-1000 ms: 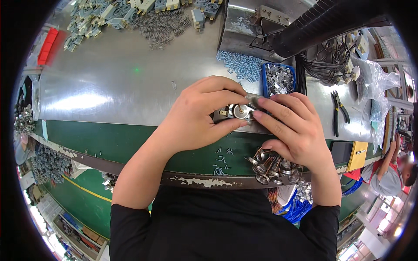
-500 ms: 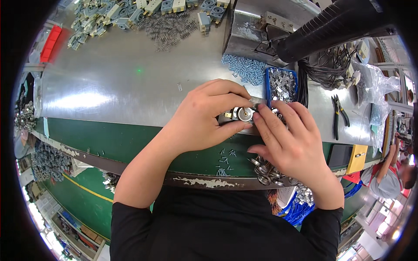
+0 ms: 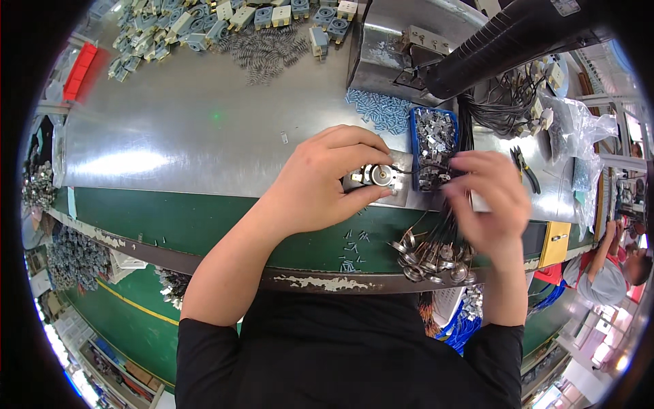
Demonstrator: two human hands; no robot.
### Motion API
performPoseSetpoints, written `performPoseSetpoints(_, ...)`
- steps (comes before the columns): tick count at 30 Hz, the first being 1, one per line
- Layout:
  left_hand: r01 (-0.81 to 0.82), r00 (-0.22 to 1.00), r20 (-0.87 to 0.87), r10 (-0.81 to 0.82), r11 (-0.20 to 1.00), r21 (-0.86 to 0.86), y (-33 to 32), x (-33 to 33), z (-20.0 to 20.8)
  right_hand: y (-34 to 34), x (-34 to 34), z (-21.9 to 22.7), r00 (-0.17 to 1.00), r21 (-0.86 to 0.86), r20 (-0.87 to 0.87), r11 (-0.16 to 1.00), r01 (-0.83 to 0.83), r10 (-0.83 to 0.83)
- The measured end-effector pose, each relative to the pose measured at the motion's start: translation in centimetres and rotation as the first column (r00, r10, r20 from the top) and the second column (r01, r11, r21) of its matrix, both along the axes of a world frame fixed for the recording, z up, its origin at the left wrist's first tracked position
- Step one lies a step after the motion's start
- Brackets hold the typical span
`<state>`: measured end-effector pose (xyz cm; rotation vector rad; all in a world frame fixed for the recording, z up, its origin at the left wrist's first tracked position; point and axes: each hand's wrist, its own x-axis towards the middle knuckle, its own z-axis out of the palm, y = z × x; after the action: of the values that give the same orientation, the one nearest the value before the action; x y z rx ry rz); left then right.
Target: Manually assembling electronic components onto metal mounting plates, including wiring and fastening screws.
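My left hand point(image 3: 310, 178) is closed, thumb and fingers gripping the sides of a small part with a round silver metal disc point(image 3: 383, 175) on top. A flat metal block point(image 3: 402, 194) lies beneath that part. From the disc a black wire point(image 3: 411, 170) runs right toward my right hand point(image 3: 494, 201), which hovers by the near right corner of a blue tray point(image 3: 413, 140) of small metal clips. Motion smears the right fingers, so whether they pinch the wire is unclear. Below the tray lies a bundle of metal discs with black leads point(image 3: 436, 259).
Blue screws point(image 3: 378, 110) are heaped behind the tray. Springs point(image 3: 262, 54) and grey-white housings point(image 3: 197, 27) lie at the far left. A thick black tube point(image 3: 490, 51) slants over the far right. Pliers point(image 3: 524, 170) lie at the right; loose screws point(image 3: 351, 252) near the front edge.
My right hand has moved right, away from the part, and now blurs beside the tray. The wire and disc bundle have come into view. My left hand keeps its grip.
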<state>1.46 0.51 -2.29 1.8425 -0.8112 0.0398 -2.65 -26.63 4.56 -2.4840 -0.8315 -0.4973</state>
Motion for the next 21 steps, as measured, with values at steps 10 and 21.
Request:
performPoseSetpoints(10,-0.005,1.000,-0.013,0.005,1.000,0.011,-0.1,-0.1,0.1,-13.9,-4.0,-5.2,0.637,-0.394,-0.011,0.589,0.706,-0.771)
performPoseSetpoints(21,-0.010,1.000,0.002,0.010,1.000,-0.004,-0.1,-0.2,-0.1,-15.6,-4.5,-6.5,0.650,-0.425,0.029,0.579,0.696,-0.760)
